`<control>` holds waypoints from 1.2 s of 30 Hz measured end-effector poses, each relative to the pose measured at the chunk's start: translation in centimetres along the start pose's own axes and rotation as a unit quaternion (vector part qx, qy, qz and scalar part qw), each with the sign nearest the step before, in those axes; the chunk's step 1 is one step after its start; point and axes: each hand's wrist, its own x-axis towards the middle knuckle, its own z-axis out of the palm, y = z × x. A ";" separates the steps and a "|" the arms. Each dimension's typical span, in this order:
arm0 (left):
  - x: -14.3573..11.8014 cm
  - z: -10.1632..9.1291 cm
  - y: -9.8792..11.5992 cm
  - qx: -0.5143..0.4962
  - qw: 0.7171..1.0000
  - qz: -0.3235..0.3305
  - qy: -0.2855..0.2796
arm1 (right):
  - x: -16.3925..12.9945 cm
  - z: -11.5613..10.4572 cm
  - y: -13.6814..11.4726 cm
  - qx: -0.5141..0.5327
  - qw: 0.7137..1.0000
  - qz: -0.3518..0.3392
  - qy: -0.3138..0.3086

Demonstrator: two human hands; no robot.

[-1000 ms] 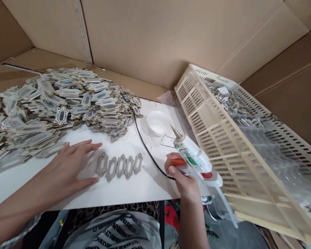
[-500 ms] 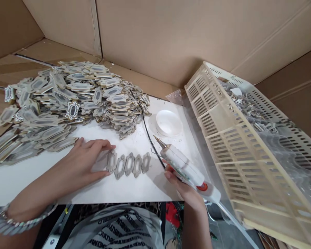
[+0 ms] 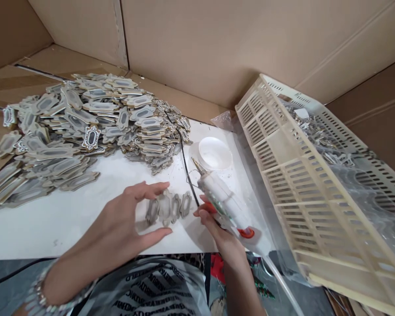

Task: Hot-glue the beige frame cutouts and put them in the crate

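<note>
Tall cardboard walls (image 3: pixel 197 48) stand behind a white worktop (image 3: pixel 49 228), perhaps to keep small parts from sliding off. A white bowl (image 3: pixel 217 153) is the landmark here. To the right of the bowl, a cream slotted plastic crate (image 3: pixel 303 188) stretches toward the person, probably set there for easy reach. Inside it, silvery small parts (image 3: pixel 311 127) lie at the far end and clear wavy plastic trays (image 3: pixel 365 188) nearer the person. To the left of the bowl spreads a big, jumbled pile of frames (image 3: pixel 95 109).

Nearer the person than the bowl is a white glue gun (image 3: pixel 225 199), slightly blurred. The right hand (image 3: pixel 222 237) is wrapped around its handle by the orange trigger (image 3: pixel 210 206); its tip points up beside the bowl, presumably to keep it clear of the other hand. The left hand (image 3: pixel 123 226), left of the bowl and nearer the person, curves thumb and fingers wide. The bowl's white inside shows; nothing can be made out in it.

A black cord (image 3: pixel 187 164) passes just left of the bowl. Between bowl and person, left of the gun, is a short row of small grey frames (image 3: pixel 175 207), seemingly spaced for handling singly. One blurred frame (image 3: pixel 164 208) sits between the left hand's fingertips and thumb; whether it is gripped cannot be told.
</note>
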 end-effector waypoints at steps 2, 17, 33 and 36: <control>0.2 0.9 1.6 -0.060 0.998 -0.006 -0.002 | -0.2 1.0 -0.6 0.028 0.999 0.014 0.018; 3.0 3.2 3.4 -0.414 0.860 -0.286 -0.078 | 0.0 2.9 -1.0 0.152 0.985 0.031 0.072; 9.0 -1.6 1.1 -0.324 0.915 -0.240 0.019 | 5.6 -3.6 -0.3 0.131 0.970 -0.166 -0.120; 8.6 -1.0 1.5 -0.319 0.922 -0.218 0.009 | 5.3 -3.0 -0.3 0.167 0.965 -0.118 -0.164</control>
